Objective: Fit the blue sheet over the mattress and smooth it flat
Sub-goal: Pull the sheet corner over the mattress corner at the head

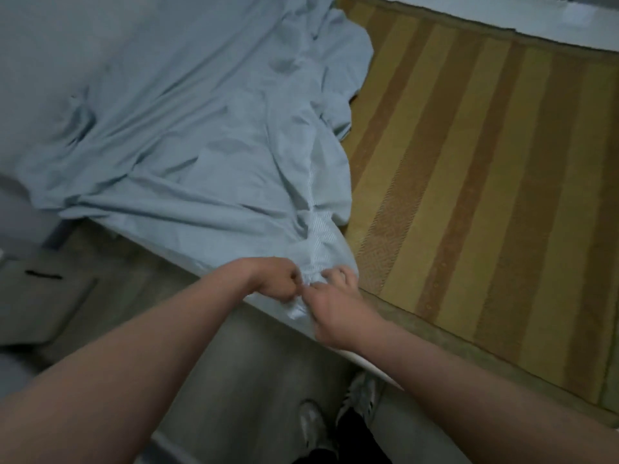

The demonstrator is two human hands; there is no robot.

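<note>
The light blue sheet (187, 135) lies crumpled over the left part of the mattress (485, 169), whose yellow and brown striped top shows bare on the right. The sheet's near edge is bunched at the mattress's front side. My left hand (276, 279) grips that bunched edge in a fist. Right beside it, my right hand (331, 303) pinches the same bunch, its fingers curled into the cloth. The two hands almost touch.
A grey floor (268, 380) runs below the bed, with my two shoes (338, 413) on it. A pale box or cabinet (40, 296) stands at the left. A light wall edge (536, 25) borders the mattress's far side.
</note>
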